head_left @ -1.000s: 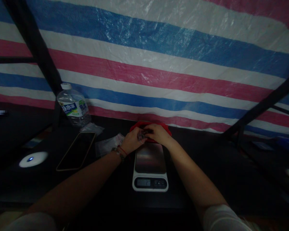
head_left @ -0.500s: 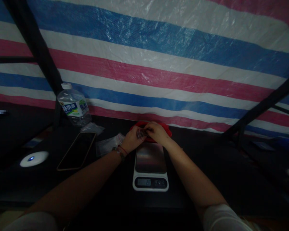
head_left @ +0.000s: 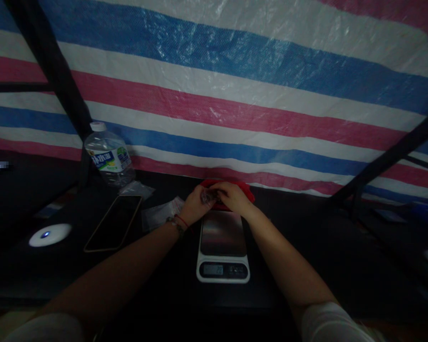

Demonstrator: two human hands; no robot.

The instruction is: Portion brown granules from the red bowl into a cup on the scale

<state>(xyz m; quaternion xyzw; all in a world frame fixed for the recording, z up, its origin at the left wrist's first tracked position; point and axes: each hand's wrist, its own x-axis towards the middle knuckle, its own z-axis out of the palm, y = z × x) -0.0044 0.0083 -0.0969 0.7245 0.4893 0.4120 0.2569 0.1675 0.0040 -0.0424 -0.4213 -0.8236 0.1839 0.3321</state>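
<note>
My left hand (head_left: 195, 205) is closed on a small clear plastic bag (head_left: 207, 195) beyond the far end of a kitchen scale. Against the bag's right side, my right hand (head_left: 234, 197) has its fingers pinched together, and dark bits show between the two hands. What the right fingers grip is too small and dim to make out. A red bag or cloth (head_left: 248, 191) lies behind and beneath both hands. The white scale (head_left: 223, 237) has a bare metal plate and a lit display.
Left of the scale lie flat clear zip bags (head_left: 160, 214), a phone (head_left: 114, 223) and a white oval device (head_left: 50, 235) with a blue light. A clear plastic bottle (head_left: 110, 156) stands behind them. Black frame bars (head_left: 53, 71) and a striped plastic sheet (head_left: 217, 109) rise at the back.
My hands have shifted only slightly at the small bag, the right fingers dipping a little lower. The scale and the things around it stay in place.
</note>
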